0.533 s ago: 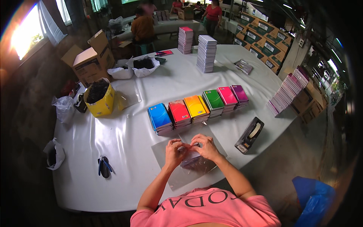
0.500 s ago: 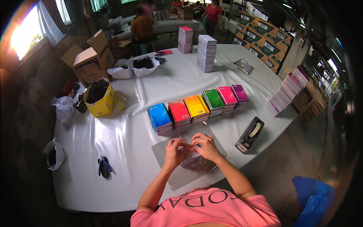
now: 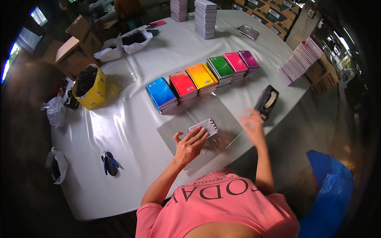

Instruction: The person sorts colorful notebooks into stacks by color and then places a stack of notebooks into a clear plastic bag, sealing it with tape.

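My left hand [image 3: 191, 144] lies with fingers stretched out on a small spiral notebook [image 3: 208, 126], its thumb apart from them. The notebook is wrapped in clear plastic, with its wire binding at the right end; the hand covers part of it. Under it, a large clear plastic sheet [image 3: 178, 125] spreads on the table. My right hand [image 3: 253, 126] is raised right beside the black tape dispenser [image 3: 266, 102], slightly blurred, fingers apart and holding nothing. Whether its fingertips touch the dispenser I cannot tell.
Beyond the sheet stand stacks of spiral notebooks, from blue [image 3: 160, 93] to purple [image 3: 249, 59]. Blue-handled cutters [image 3: 110, 163] lie at left. A yellow container [image 3: 95, 93], an open carton [image 3: 73, 57] and white bags [image 3: 136, 41] sit farther off. Tall notebook piles [image 3: 205, 20] rise behind.
Both hands were together at the plastic; my right hand has moved right to the tape dispenser and opened. My left hand now lies flat on the wrapped notebook. The view has tilted down.
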`<control>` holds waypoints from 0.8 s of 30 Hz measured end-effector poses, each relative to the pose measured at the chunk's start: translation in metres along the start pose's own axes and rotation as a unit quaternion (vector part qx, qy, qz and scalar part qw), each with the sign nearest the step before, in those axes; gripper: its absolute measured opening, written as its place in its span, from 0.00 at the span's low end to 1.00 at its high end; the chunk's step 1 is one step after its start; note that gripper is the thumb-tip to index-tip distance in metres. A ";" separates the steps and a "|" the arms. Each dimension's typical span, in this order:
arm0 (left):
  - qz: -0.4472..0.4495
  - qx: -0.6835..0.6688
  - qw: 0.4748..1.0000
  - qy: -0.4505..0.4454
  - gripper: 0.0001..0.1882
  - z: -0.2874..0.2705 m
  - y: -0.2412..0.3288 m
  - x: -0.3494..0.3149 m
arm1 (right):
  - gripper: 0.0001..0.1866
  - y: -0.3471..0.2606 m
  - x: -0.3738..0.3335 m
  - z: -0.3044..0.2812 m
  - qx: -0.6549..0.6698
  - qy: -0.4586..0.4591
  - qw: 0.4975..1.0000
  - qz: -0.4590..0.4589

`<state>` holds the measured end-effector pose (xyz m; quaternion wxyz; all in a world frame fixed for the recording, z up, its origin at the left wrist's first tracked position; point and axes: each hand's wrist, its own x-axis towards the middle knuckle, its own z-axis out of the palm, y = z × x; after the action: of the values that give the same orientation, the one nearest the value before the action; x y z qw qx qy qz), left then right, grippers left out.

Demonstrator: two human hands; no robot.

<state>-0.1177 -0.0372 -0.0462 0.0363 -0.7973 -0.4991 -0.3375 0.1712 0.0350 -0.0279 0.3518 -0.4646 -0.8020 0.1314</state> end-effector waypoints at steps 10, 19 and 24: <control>-0.035 -0.129 0.991 0.009 0.24 0.005 -0.007 0.004 | 0.36 0.091 -0.003 -0.020 0.245 0.199 0.711 0.628; -0.066 -0.223 0.972 0.031 0.52 -0.002 -0.016 0.020 | 0.20 0.083 -0.001 -0.025 0.495 0.229 0.618 0.566; -0.066 -0.238 0.969 0.018 0.53 0.000 -0.017 0.022 | 0.27 0.082 -0.019 -0.032 0.503 0.238 0.660 0.505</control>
<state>-0.1259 -0.0123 -0.0383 -0.1679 -0.7422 -0.4547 -0.4627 0.2527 0.0587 -0.0572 0.5901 -0.5658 -0.1453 0.5573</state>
